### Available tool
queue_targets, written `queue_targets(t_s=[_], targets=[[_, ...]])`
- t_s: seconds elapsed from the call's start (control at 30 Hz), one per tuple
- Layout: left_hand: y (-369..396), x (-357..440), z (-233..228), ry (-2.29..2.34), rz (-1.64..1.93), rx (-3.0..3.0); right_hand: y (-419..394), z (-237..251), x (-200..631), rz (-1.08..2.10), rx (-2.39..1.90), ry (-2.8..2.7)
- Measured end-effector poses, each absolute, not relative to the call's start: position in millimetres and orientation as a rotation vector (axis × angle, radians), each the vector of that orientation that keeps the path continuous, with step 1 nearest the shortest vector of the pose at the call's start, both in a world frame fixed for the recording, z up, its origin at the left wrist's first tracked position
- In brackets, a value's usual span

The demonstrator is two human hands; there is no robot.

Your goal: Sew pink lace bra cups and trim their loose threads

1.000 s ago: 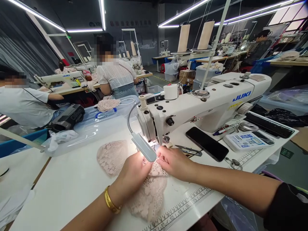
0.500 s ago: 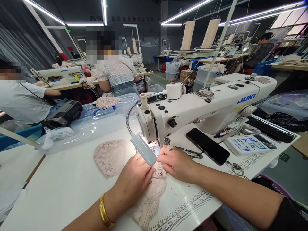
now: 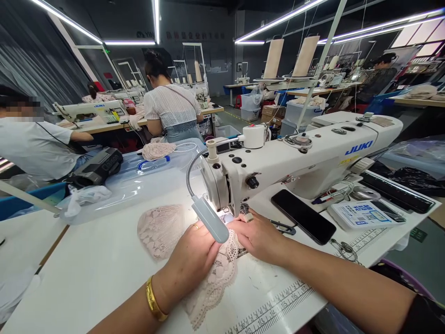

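Observation:
A piece of pale pink lace fabric (image 3: pixel 219 278) with a scalloped, holed edge runs from the table front up to the needle area of a white sewing machine (image 3: pixel 274 162). On its left side my left hand (image 3: pixel 193 253) is closed on the lace, thumb and fingers together; the lamp head hides some fingertips. My right hand (image 3: pixel 260 235) grips the lace edge from the right, close beside the presser foot, with fingers curled. A grey lamp (image 3: pixel 210 220) on a bendable neck lights the spot and covers part of the sewing point. Another lace piece (image 3: pixel 158 232) lies flat left of my left hand.
Right of my right hand lie thread snips (image 3: pixel 283 227), a black phone (image 3: pixel 303 216) and a white box (image 3: pixel 358 214). A printed ruler (image 3: pixel 278 308) runs along the table's front edge. Behind stand a clear plastic sheet (image 3: pixel 139 178), a black bag (image 3: pixel 95 169) and people at machines.
The lace has shifted and now lies flatter, its scalloped edge showing up to my right hand. Both hands stay by the needle area; the whole view has shifted slightly.

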State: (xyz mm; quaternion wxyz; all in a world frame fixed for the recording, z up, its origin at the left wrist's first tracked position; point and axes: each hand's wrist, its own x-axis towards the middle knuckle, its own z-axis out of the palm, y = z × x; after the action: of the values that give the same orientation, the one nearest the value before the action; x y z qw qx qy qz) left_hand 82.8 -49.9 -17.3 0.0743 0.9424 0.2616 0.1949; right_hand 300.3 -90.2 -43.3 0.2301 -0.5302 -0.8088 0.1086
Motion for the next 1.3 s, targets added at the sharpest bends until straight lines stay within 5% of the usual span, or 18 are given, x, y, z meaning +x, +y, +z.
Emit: queue_targets(t_s=[0.83, 1.07, 1.3], targets=[[-59, 82, -11, 0.799, 0.592, 2.855, -91, -48, 304, 0.136, -1.470, -2.269], [-88, 78, -11, 0.891, 0.323, 2.806, -99, -34, 312, 0.365, -1.315, -2.322], [-75, 87, -16, 0.830, 0.545, 2.693, -94, -39, 309, 0.428, -1.207, -2.331]])
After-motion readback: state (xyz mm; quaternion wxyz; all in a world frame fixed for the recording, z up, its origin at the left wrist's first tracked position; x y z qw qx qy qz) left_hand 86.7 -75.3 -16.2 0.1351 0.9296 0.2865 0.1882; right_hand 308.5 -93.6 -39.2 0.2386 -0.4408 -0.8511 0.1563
